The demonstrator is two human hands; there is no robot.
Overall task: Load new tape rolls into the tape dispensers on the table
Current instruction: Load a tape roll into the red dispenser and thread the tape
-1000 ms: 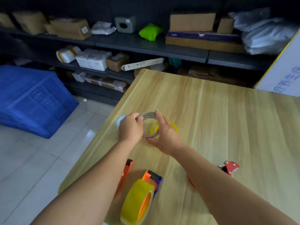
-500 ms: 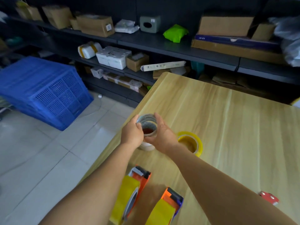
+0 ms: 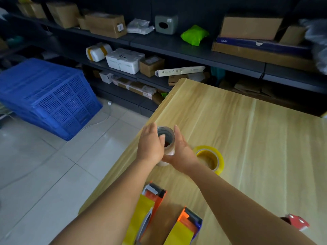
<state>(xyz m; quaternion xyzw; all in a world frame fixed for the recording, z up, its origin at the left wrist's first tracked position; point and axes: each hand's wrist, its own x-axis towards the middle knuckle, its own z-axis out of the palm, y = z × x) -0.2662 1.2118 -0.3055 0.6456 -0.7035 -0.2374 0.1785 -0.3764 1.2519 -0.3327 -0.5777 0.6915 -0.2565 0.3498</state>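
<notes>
Stack of clear tape rolls (image 3: 167, 138) just left of the yellow roll (image 3: 209, 159), left hand (image 3: 150, 145) and right hand (image 3: 179, 149) flanking with straight fingers (likely light, rigid, slick-sided; lift by the core).

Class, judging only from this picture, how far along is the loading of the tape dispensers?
Done: the two orange dispensers nearest the camera carry yellow rolls. In hand: left hand and right hand flank a stack of greyish tape rolls. Left: a loose yellow tape roll on the wooden table and a red dispenser, loading unclear.
</notes>
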